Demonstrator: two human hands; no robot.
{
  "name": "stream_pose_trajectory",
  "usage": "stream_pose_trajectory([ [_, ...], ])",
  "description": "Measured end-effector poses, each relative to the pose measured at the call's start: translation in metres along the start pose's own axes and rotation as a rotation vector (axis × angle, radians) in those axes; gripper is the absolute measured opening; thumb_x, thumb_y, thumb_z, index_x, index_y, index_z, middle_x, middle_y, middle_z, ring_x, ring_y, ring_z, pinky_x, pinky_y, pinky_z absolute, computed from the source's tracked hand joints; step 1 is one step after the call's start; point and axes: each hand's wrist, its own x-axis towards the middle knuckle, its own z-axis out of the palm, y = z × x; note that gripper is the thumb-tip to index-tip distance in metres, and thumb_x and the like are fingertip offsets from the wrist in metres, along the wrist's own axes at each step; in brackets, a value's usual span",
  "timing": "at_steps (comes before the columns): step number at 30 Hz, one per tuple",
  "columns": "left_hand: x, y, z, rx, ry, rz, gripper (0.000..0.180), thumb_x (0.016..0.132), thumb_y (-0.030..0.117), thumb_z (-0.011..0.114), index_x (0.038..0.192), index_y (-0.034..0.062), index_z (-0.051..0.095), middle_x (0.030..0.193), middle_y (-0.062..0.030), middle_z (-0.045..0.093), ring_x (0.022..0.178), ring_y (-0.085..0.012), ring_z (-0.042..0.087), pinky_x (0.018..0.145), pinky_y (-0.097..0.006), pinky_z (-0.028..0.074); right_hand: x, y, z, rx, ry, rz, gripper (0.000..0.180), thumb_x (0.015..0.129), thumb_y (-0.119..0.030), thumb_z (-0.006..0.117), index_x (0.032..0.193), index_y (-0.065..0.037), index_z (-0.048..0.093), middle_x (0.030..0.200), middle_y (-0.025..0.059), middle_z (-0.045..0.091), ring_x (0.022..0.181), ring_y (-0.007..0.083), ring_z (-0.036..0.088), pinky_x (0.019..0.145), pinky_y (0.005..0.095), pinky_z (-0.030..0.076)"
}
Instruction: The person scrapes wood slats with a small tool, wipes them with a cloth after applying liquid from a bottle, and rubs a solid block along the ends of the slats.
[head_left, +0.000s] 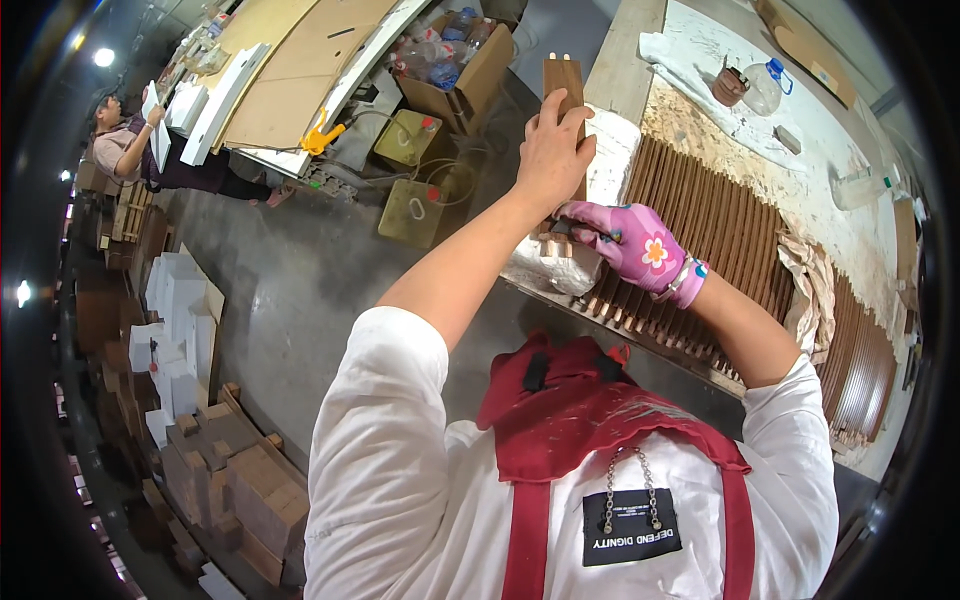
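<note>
My bare left hand (pixel 550 150) is closed over a brown wooden slat (pixel 562 75), which has two pale dowels sticking out of its far end. The slat lies lengthwise on a white wrapped pad (pixel 613 150) at the bench edge. More pale dowel ends show at its near end. My right hand (pixel 635 245), in a pink flowered glove, is pinched around something small and dark by that near end; what it is I cannot make out. Right of the pad stands a long, tight row of similar brown slats (pixel 700 200), their dowel ends toward me.
Crumpled brown paper (pixel 808 285) lies across the slat row. Beyond are a clear jug (pixel 762 92) and a brown cup (pixel 730 87). Left of the bench are yellow cans (pixel 412 212) and a carton (pixel 470 85) of bottles. A person (pixel 130 140) stands at another table.
</note>
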Motion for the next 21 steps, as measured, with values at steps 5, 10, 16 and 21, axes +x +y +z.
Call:
stream_pose_trajectory([
  [5,0.000,0.001,0.000,-0.009,0.003,-0.011,0.038,0.088,0.022,0.060,0.123,0.0104,0.054,0.144,-0.0196,0.032,0.123,-0.0472,0.040,0.104,-0.048,0.034,0.001,-0.022,0.002,-0.138,-0.051,0.126,0.044,0.077,0.000,0.057,0.121,-0.010,0.060,0.096,0.0164,0.068,0.085,0.0325,0.067,0.074,0.0366,0.053],
  [10,0.000,0.002,0.000,-0.019,-0.006,-0.021,0.038,0.088,0.022,0.060,0.124,0.0105,0.054,0.144,-0.0195,0.031,0.123,-0.0468,0.039,0.105,-0.048,0.034,0.000,-0.017,0.007,-0.154,-0.038,0.141,0.045,0.077,-0.001,0.058,0.121,-0.012,0.061,0.097,0.0158,0.068,0.085,0.0314,0.067,0.074,0.0367,0.053],
  [16,-0.001,0.002,0.001,-0.012,0.002,-0.010,0.039,0.088,0.021,0.060,0.125,0.0101,0.054,0.144,-0.0200,0.031,0.123,-0.0471,0.039,0.104,-0.048,0.035,0.005,0.000,0.002,-0.052,-0.097,0.013,0.044,0.080,-0.007,0.055,0.122,-0.017,0.060,0.089,0.0090,0.069,0.084,0.0309,0.066,0.073,0.0387,0.052],
  [21,-0.001,0.003,0.000,-0.009,-0.005,-0.029,0.038,0.088,0.021,0.060,0.125,0.0105,0.054,0.144,-0.0197,0.031,0.122,-0.0471,0.040,0.103,-0.049,0.036,-0.001,-0.012,0.009,-0.015,0.008,0.102,0.042,0.079,-0.007,0.056,0.120,-0.015,0.061,0.086,0.0093,0.068,0.080,0.0318,0.065,0.071,0.0393,0.051],
])
